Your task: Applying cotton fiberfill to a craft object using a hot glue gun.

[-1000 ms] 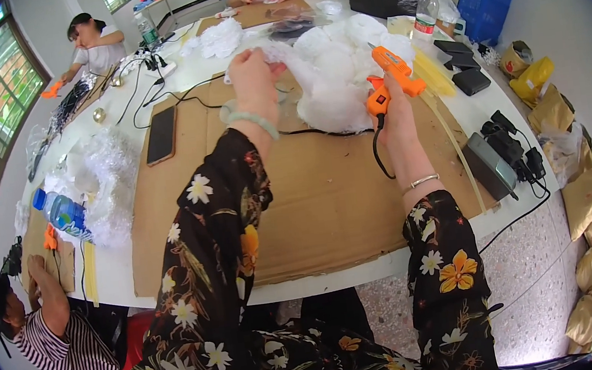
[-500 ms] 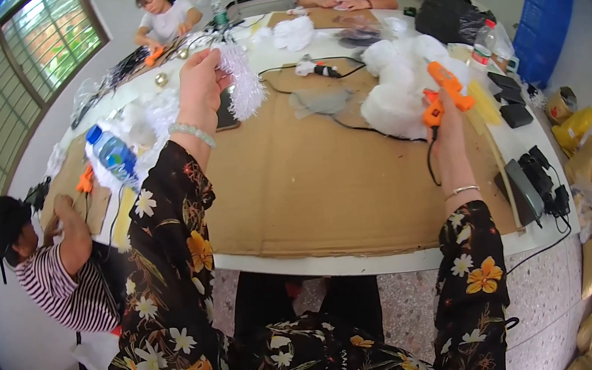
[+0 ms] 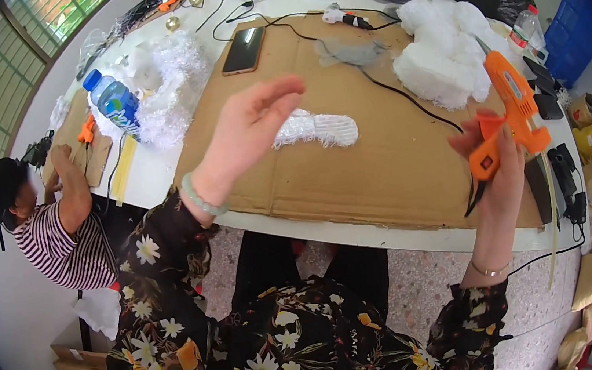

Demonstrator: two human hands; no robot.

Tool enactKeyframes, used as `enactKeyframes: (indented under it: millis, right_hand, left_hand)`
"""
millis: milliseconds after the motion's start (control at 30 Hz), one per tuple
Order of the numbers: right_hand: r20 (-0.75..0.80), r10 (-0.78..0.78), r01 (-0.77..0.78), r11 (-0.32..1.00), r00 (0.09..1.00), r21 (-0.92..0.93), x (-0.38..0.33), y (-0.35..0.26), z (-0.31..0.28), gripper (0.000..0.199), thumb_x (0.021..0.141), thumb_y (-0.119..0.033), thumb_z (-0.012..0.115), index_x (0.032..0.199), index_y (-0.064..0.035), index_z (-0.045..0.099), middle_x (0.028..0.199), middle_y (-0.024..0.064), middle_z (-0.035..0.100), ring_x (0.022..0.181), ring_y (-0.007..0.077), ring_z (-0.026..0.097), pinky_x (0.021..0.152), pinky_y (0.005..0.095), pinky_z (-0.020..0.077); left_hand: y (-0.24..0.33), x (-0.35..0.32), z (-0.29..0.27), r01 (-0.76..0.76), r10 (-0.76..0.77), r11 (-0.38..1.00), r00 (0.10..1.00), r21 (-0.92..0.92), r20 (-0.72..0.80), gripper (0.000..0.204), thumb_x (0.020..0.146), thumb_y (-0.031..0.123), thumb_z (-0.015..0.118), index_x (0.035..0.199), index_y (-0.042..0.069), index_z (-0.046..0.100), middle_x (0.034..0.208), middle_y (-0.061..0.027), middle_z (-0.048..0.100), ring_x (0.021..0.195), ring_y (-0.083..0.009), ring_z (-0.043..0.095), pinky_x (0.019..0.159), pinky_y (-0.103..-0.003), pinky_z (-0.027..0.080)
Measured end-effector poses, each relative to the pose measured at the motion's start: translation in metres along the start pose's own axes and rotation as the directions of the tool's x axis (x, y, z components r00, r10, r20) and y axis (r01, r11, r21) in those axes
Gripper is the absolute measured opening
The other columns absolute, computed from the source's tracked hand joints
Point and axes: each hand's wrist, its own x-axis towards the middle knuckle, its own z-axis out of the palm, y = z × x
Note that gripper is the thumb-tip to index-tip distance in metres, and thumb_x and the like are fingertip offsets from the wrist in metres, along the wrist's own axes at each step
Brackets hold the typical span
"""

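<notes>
My right hand (image 3: 496, 160) is wrapped round the handle of an orange glue gun (image 3: 519, 102), its nozzle pointing up and away. A long pale glue stick (image 3: 551, 213) hangs from the gun's rear. On the brown cardboard sheet (image 3: 355, 185) lies a short piece of white tinsel trim (image 3: 333, 128) with a ribbed end. My left hand (image 3: 248, 128) hovers over its left end, thumb and fingers apart, covering part of it. Fluffy white stuffing (image 3: 439, 56) is heaped at the sheet's right side.
A phone (image 3: 244, 51) lies on the cardboard's far left. A blue-capped bottle (image 3: 112, 100) stands beside a white tinsel heap (image 3: 176, 81). A second glue gun (image 3: 345, 16) and black cables cross the far side. A co-worker in stripes (image 3: 58, 236) sits left.
The tinsel trim was pinched up in my left hand; now it lies on the cardboard and that hand has come lower. My right hand has brought the glue gun nearer and rightward.
</notes>
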Motion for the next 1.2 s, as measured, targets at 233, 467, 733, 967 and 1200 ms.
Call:
enactKeyframes:
  millis: [233, 467, 733, 967, 1200]
  right_hand:
    - [0.132, -0.044, 0.038, 0.998, 0.99, 0.049, -0.047, 0.005, 0.018, 0.055, 0.089, -0.04, 0.055, 0.117, 0.0067, 0.049, 0.086, 0.0125, 0.061, 0.065, 0.0178, 0.061, 0.07, 0.0425, 0.0561]
    - [0.027, -0.029, 0.027, 0.998, 0.999, 0.058, -0.06, 0.021, 0.02, 0.053, 0.09, -0.039, 0.055, 0.117, 0.0059, 0.049, 0.085, 0.012, 0.061, 0.064, 0.0164, 0.059, 0.067, 0.0391, 0.0558]
    - [-0.023, 0.005, -0.005, 1.0, 1.0, 0.025, -0.068, 0.03, 0.014, 0.045, 0.094, -0.033, 0.048, 0.116, 0.0057, 0.049, 0.084, 0.0115, 0.061, 0.065, 0.0155, 0.059, 0.068, 0.0381, 0.0556]
    - [-0.025, 0.049, -0.048, 0.998, 0.998, 0.044, -0.067, 0.037, 0.012, 0.043, 0.095, -0.032, 0.047, 0.116, 0.0054, 0.049, 0.084, 0.011, 0.061, 0.065, 0.0148, 0.058, 0.068, 0.0378, 0.0552]
    - [-0.087, 0.116, -0.111, 0.992, 0.989, 0.06, -0.068, 0.04, 0.01, 0.043, 0.095, -0.033, 0.046, 0.117, 0.0043, 0.05, 0.082, 0.0087, 0.059, 0.065, 0.0144, 0.057, 0.068, 0.037, 0.0543]
  left_hand:
    - [-0.014, -0.023, -0.012, -0.49, 0.368, 0.49, 0.866, 0.721, 0.339, 0.028, 0.075, 0.012, 0.068, 0.1, 0.003, 0.062, 0.088, -0.0138, 0.065, 0.09, -0.0317, 0.061, 0.082, -0.039, 0.048]
    - [-0.03, 0.001, -0.002, -0.318, 0.159, 0.588, 0.947, 0.744, 0.279, 0.027, 0.071, 0.018, 0.071, 0.094, 0.004, 0.065, 0.08, -0.0097, 0.064, 0.086, -0.0295, 0.059, 0.078, -0.038, 0.047]
    - [-0.029, -0.003, -0.008, -0.087, -0.017, 0.943, 0.951, 0.321, 0.309, 0.018, 0.076, 0.02, 0.068, 0.084, 0.004, 0.066, 0.078, -0.0103, 0.065, 0.072, -0.0276, 0.059, 0.066, -0.037, 0.047]
    - [-0.022, -0.009, -0.007, -0.222, -0.062, 0.776, 0.905, 0.59, 0.422, 0.014, 0.077, 0.015, 0.069, 0.086, 0.004, 0.066, 0.072, -0.0099, 0.061, 0.066, -0.0277, 0.057, 0.064, -0.035, 0.047]
    - [0.0, -0.041, -0.003, -0.361, 0.152, 0.875, 0.838, 0.324, 0.524, 0.014, 0.076, 0.017, 0.069, 0.084, 0.005, 0.066, 0.067, -0.0096, 0.061, 0.064, -0.0278, 0.059, 0.061, -0.038, 0.047]
